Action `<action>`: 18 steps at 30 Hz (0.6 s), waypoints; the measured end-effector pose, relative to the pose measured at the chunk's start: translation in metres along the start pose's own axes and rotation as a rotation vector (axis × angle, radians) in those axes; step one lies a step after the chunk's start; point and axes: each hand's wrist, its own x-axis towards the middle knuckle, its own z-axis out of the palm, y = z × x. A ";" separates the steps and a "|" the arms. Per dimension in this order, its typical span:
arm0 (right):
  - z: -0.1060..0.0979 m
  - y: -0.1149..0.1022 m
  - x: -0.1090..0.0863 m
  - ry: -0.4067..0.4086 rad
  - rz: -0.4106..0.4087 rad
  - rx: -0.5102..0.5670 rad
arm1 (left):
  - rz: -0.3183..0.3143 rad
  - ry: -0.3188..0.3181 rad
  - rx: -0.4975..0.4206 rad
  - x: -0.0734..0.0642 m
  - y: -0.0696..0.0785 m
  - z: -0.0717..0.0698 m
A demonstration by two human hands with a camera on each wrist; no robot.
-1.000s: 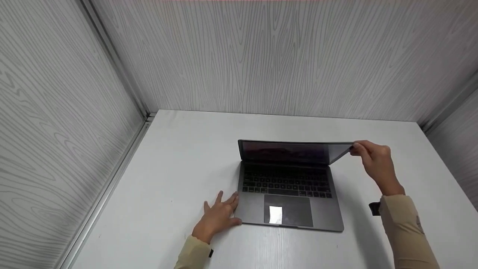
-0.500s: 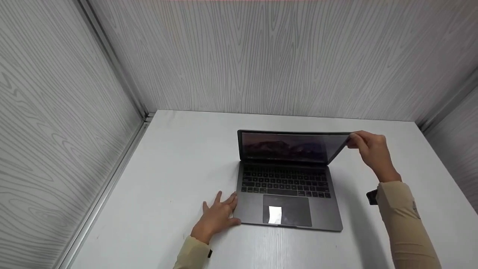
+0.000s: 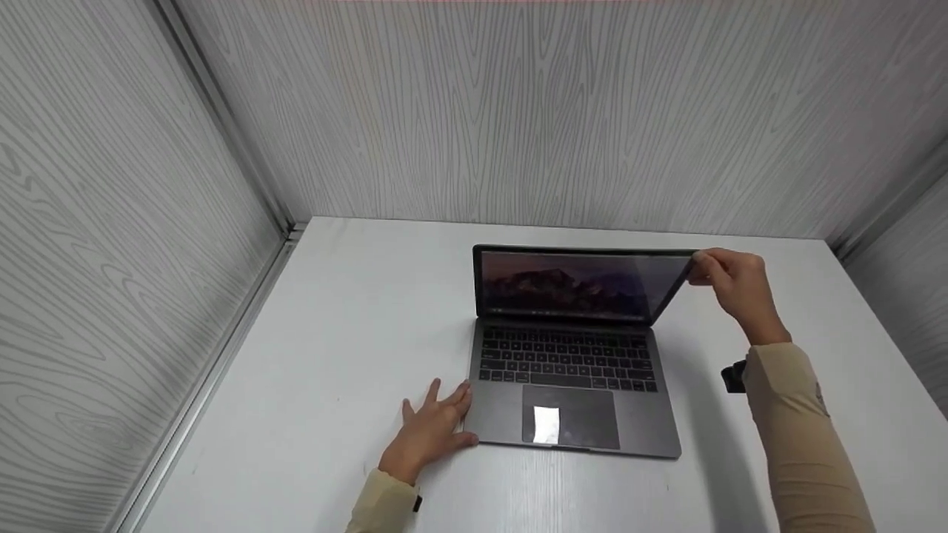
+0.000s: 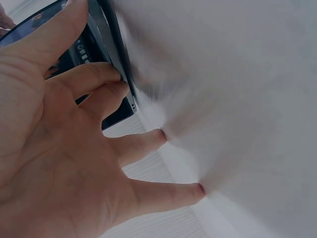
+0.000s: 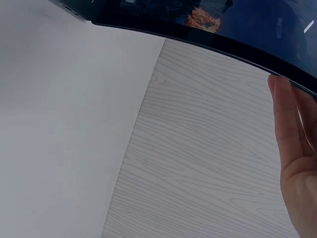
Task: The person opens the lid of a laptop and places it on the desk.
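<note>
A grey laptop (image 3: 644, 423) lies on the white table with its screen (image 3: 563, 285) raised and lit, showing a mountain picture. At the screen's upper right corner, my right hand (image 3: 740, 290) pinches the edge between thumb and fingers. The right wrist view shows the fingers (image 5: 287, 119) against the dark screen edge. Beside the base's front left corner rests my left hand (image 3: 426, 437), fingers spread, thumb and nearest fingers touching the laptop's side. In the left wrist view two fingertips (image 4: 161, 135) press on the white tabletop.
The white table (image 3: 355, 318) meets a grey wood-grain panel (image 3: 474, 111) at the back. Another such panel (image 3: 96, 259) stands along the left side, with a metal rail (image 3: 215, 363) at its foot. A third panel (image 3: 918, 244) rises at the right.
My right hand has moved up and back with the screen's corner, tilting the screen further open, and its picture shows more clearly. The left hand and laptop base have stayed in place.
</note>
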 end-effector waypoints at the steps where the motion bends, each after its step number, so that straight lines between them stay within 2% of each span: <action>1: 0.000 -0.001 0.002 -0.003 0.003 0.004 | 0.000 0.001 0.003 0.000 0.000 0.000; 13: 0.006 0.001 0.020 -0.042 0.073 0.016 | 0.005 0.011 0.025 -0.005 -0.001 -0.003; 18: 0.006 0.002 0.024 -0.049 0.070 0.030 | 0.013 0.025 0.027 -0.005 0.000 -0.003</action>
